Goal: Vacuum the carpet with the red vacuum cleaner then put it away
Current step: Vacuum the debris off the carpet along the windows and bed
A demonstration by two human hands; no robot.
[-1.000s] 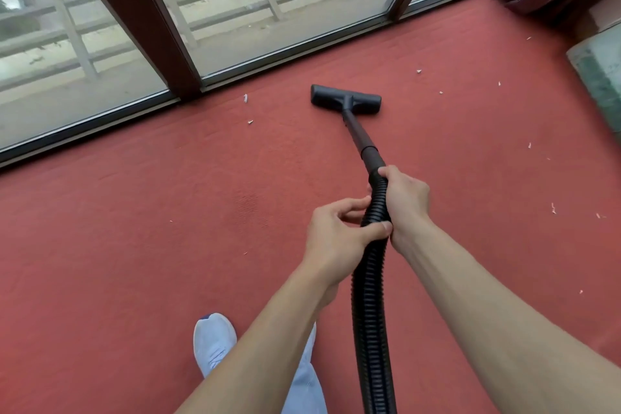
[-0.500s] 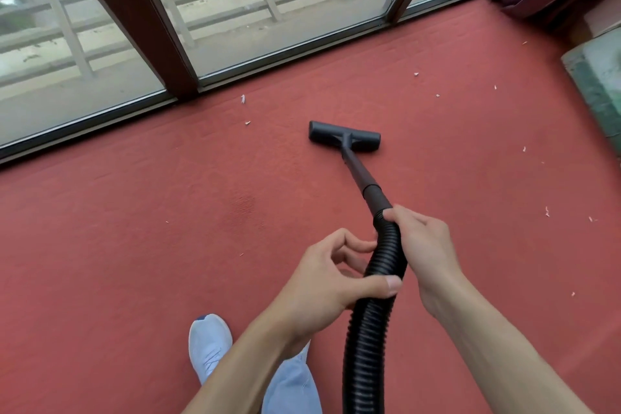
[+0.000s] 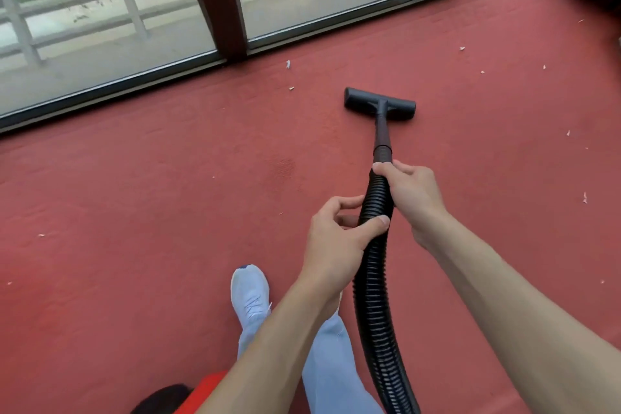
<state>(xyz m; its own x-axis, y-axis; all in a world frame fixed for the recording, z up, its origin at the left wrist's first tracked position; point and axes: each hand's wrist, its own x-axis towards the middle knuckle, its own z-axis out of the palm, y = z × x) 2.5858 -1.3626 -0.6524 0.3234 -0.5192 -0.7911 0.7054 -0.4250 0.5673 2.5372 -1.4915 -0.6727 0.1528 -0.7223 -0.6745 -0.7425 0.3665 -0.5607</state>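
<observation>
Now both hands share the black hose: the right hand wraps its top end just below the wand to steer, while the left hand pinches it lower down, thumb across the ribs, likely to manage the slack. The nozzle sits flat on the red carpet at 12 o'clock from the hands, with paper scraps at its 11 o'clock (more lie out at 3 o'clock), and the red vacuum cleaner sits low at 7 o'clock.

Both hands on the black hose: right hand grips near the wand, left hand pinches lower down. Floor nozzle flat on the red carpet, paper scraps near the window.
</observation>
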